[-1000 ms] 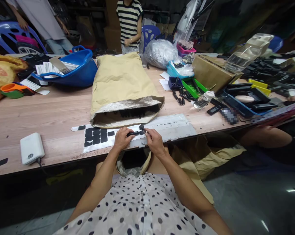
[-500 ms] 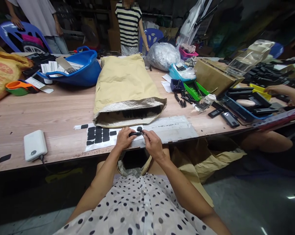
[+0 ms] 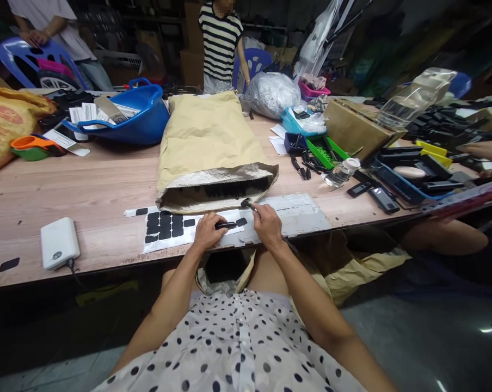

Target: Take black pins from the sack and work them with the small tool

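My left hand (image 3: 208,231) is closed on a slim black piece (image 3: 227,225) that lies low over the white sheet (image 3: 194,235). Several black rounded-square stickers (image 3: 164,224) are on that sheet, left of the hand. One loose black patch (image 3: 241,221) sits just past the slim piece's right end. My right hand (image 3: 267,224) pinches a small black part with a broad, rounded end (image 3: 246,203), held by the mouth of a tan paper sack (image 3: 207,130). Dark things fill the sack's opening; their kind is hard to make out.
A white power bank (image 3: 59,243) with a cable lies at the left edge. Behind it are a blue basin (image 3: 125,122) and tape rolls. A green tray (image 3: 326,152), a bottle (image 3: 342,173) and black cases stand right. Another person's hand (image 3: 485,152) is at far right; two people stand opposite.
My right hand has moved right and slightly away from me, carrying the small black part off the slim piece. My left hand has stayed put. The co-worker's hand at far right shifted right.
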Demonstrator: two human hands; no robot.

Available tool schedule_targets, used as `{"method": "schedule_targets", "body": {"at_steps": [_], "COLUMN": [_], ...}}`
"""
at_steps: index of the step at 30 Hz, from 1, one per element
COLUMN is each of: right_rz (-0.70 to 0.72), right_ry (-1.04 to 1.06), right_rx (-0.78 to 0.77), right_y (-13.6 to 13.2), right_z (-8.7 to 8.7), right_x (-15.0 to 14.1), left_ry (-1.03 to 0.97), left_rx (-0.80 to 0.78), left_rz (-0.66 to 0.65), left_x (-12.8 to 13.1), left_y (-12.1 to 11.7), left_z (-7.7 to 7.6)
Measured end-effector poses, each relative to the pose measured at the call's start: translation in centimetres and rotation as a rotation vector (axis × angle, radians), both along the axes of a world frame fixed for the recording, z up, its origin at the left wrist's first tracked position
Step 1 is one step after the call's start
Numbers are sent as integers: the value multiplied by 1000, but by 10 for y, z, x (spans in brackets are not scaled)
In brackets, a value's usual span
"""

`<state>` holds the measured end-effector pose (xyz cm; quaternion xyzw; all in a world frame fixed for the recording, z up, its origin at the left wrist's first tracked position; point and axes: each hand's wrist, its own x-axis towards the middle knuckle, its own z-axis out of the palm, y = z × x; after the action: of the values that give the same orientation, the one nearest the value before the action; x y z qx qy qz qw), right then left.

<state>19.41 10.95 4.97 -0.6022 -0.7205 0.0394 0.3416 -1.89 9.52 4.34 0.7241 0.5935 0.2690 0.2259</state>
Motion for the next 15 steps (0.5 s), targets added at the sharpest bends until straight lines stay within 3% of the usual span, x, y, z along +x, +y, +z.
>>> {"method": "schedule_targets", "body": {"at_steps": [4,8,15], "right_rz": [-116,-147,-176], "right_ry": [-150,-243,-318], "right_rx": [-25,-16,-10], "right_y": [19,18,15], "right_z": [-14,-28,-32], "right_x": [17,18,12], "left_ry": [10,27,23], "left_rx": [-5,2,-5], "left_rz": [-3,-9,-38], "left_x": [0,-1,-5], "left_y": [0,-1,2], "left_z": [1,1,0]}}
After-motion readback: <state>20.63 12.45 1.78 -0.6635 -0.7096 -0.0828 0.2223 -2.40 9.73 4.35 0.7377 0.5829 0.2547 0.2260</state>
